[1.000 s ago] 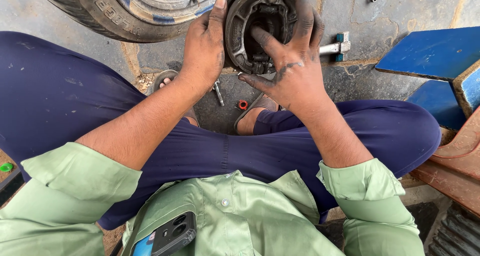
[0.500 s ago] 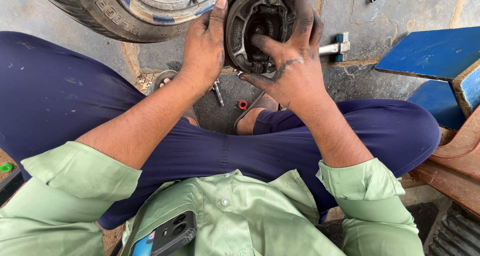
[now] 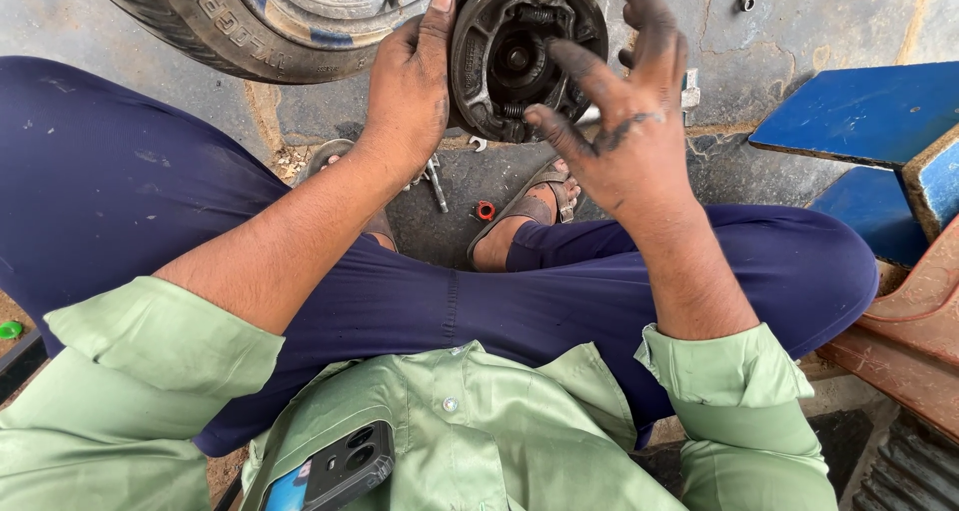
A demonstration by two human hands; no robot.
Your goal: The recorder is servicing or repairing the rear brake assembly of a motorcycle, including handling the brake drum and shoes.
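we see the left hand [image 3: 410, 91] clasping the rim of the round, dark metal brake drum plate [image 3: 519, 51], which stands on edge on the concrete floor [image 3: 799, 31] beside the black rubber tyre [image 3: 230, 31] — its grip holds that rim. the right hand [image 3: 629, 121] hovers just before the plate — greasy fingers [image 3: 574, 61] spread wide, holding nothing.

Round brake plate [image 3: 519, 56] with brake shoes held upright near top edge of concrete floor [image 3: 799, 21], gripped at its left rim by left hand [image 3: 410, 91]. Right hand [image 3: 624, 126], greasy, fingers spread, raised just before plate's right side, contact not discernible. Tyre [image 3: 220, 26] seen at floor's top left corner, just beside plate. Small red part [image 3: 484, 210] and metal tool [image 3: 436, 181] lying on floor between sandalled feet. Blue bench [image 3: 859, 111] at right edge. Phone [image 3: 335, 468] tucked in shirt pocket.
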